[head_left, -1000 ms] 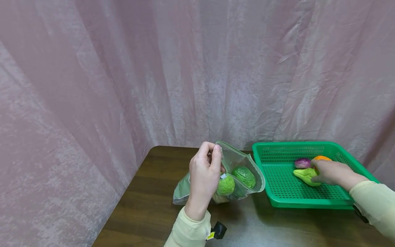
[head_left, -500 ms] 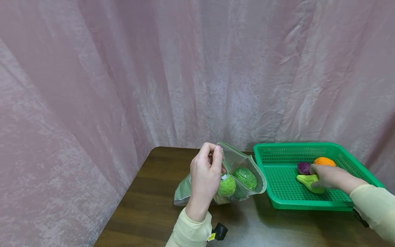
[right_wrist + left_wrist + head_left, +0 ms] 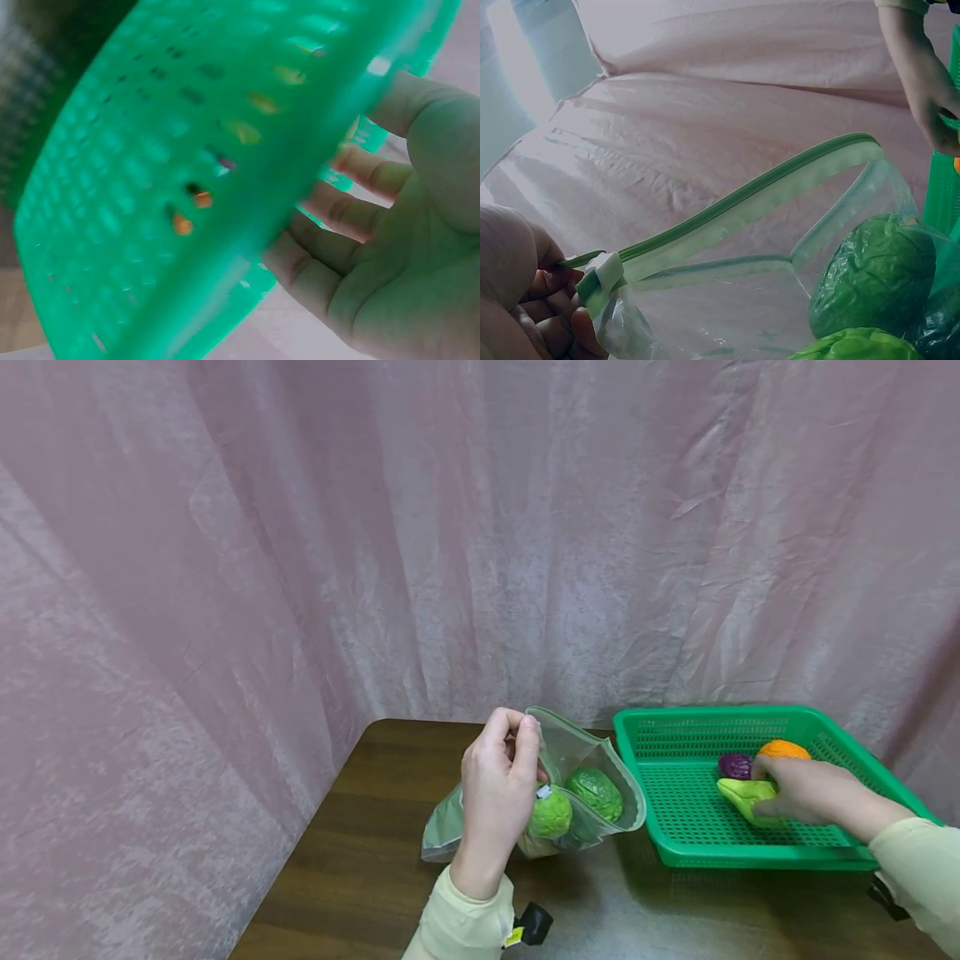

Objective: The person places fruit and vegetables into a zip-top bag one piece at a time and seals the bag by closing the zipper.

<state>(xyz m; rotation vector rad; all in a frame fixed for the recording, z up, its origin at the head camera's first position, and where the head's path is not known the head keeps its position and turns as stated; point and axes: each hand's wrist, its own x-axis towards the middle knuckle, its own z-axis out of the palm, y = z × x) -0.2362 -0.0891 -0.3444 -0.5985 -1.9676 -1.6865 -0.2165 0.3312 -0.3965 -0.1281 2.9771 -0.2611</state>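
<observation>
My left hand (image 3: 497, 785) pinches the green-edged rim of a clear zip bag (image 3: 444, 828) beside its white slider (image 3: 605, 268). The bag's mouth gapes to the right. Inside it lie a dark green, leafy-looking ball like a cabbage (image 3: 595, 793) and a lighter green crinkled ball (image 3: 551, 814). Over in the green basket (image 3: 750, 857), my right hand (image 3: 817, 789) holds a yellow-green ridged fruit (image 3: 742, 793), thumb on the near side; the fingers cover its right end. The right wrist view mostly has the basket wall in front, hiding the fruit.
Behind the right fingers in the basket sit a purple round vegetable (image 3: 735, 767) and an orange fruit (image 3: 784, 749). Bag and basket stand side by side on a dark wooden table (image 3: 352, 827). A pink curtain (image 3: 480, 543) hangs right behind the table.
In the basket, the right hand has shifted the yellow-green fruit slightly and turned it; the purple vegetable has rolled and the orange fruit shows more. The left hand and bag stay put.
</observation>
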